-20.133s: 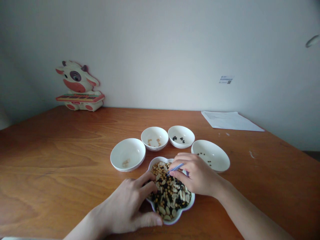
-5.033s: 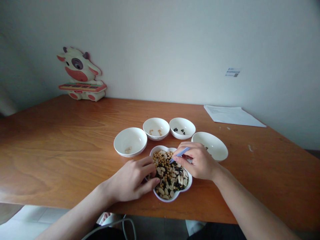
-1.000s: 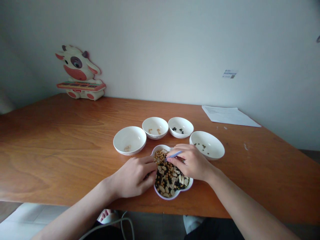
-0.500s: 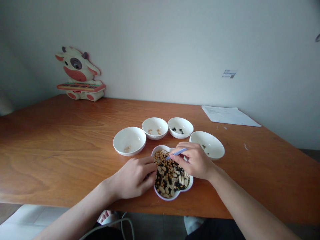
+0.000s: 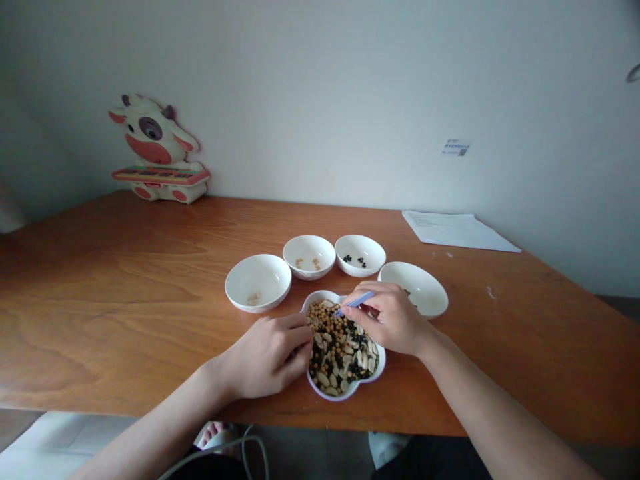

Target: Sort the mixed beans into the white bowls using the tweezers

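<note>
Slim lavender-blue, plastic-looking tweezers (image 5: pixel 358 299): tips down in the far part of the dish, right hand (image 5: pixel 393 317) with thumb and fingers pinched together on them. Tips too small to tell if they grip anything. Mix of yellow and black beans and pale peanut halves (image 5: pixel 343 353) fills a white, lilac-rimmed, flower-shaped dish (image 5: pixel 336 398), near middle of front edge of brown wooden table (image 5: pixel 125 320). Left hand (image 5: pixel 273 353) at dish's left rim, fingers curled; can't tell if pinching it. Likely best: steady that rim, slant tweezers low, squeeze lightly on one piece; round beans may slip. Farther toward back edge: arc of four round white bowls (image 5: pixel 270 280), a few small pieces each. Cow-shaped toy keyboard (image 5: pixel 155 150) by back left corner; white paper sheets (image 5: pixel 457 230) at back edge, toward right.
</note>
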A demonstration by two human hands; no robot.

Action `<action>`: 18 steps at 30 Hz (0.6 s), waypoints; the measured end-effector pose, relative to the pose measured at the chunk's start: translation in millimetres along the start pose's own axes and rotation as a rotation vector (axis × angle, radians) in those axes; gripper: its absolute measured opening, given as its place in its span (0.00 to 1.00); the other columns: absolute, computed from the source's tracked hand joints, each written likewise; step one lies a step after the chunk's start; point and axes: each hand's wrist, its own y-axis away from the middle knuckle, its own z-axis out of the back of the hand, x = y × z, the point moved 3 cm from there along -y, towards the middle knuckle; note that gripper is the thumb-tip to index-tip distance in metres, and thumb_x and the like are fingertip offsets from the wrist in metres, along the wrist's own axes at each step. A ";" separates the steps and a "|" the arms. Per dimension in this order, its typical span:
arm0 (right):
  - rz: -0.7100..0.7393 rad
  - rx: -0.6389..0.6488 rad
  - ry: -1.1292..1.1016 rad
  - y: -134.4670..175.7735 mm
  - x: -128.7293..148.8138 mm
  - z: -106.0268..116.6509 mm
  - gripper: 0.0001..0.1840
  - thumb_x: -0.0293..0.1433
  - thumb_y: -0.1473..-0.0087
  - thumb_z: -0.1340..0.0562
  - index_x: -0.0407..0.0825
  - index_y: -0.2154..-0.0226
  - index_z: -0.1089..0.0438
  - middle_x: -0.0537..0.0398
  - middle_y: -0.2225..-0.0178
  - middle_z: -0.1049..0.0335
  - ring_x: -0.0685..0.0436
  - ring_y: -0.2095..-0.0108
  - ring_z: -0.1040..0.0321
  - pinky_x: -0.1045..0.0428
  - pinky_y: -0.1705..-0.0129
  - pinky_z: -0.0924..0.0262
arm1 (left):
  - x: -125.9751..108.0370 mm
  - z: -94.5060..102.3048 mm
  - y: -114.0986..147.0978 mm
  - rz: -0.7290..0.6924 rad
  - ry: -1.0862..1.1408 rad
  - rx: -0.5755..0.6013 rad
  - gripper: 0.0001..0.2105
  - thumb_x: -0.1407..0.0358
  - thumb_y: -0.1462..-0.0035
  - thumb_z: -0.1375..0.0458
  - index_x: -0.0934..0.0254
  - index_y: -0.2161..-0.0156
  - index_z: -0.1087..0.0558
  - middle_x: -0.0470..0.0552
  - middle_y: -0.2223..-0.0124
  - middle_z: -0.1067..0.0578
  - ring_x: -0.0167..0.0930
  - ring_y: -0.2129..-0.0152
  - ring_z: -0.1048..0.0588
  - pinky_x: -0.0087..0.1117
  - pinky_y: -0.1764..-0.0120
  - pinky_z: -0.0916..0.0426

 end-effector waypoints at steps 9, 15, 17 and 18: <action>0.027 -0.005 0.016 -3.4 6.4 -1.4 0.09 0.29 0.41 0.39 0.46 0.69 0.23 0.52 0.70 0.22 0.46 0.70 0.28 0.51 0.67 0.34 | 1.0 -0.2 -0.3 0.003 0.008 0.005 0.11 0.70 0.33 0.54 0.65 0.68 0.34 0.51 0.65 0.30 0.31 0.70 0.31 0.31 0.68 0.37; 0.042 0.033 0.010 -2.8 7.4 -6.4 0.09 0.28 0.40 0.39 0.46 0.69 0.24 0.51 0.69 0.22 0.45 0.69 0.27 0.50 0.65 0.33 | 1.1 -0.6 1.4 0.008 0.007 0.007 0.11 0.70 0.33 0.53 0.65 0.67 0.33 0.52 0.64 0.30 0.31 0.70 0.30 0.32 0.67 0.37; 0.048 0.041 0.012 -2.7 7.3 -7.9 0.08 0.28 0.40 0.39 0.46 0.69 0.24 0.51 0.69 0.22 0.45 0.69 0.27 0.50 0.65 0.33 | 1.6 -0.7 1.0 0.006 0.010 0.009 0.11 0.70 0.33 0.53 0.65 0.66 0.32 0.52 0.64 0.30 0.32 0.69 0.30 0.32 0.67 0.37; 0.049 0.039 0.012 -2.5 7.0 -7.8 0.08 0.29 0.40 0.39 0.46 0.68 0.24 0.51 0.69 0.22 0.45 0.69 0.27 0.50 0.65 0.33 | 1.9 -0.8 0.8 0.005 0.011 0.011 0.11 0.70 0.33 0.53 0.65 0.66 0.32 0.52 0.63 0.30 0.32 0.69 0.30 0.32 0.66 0.37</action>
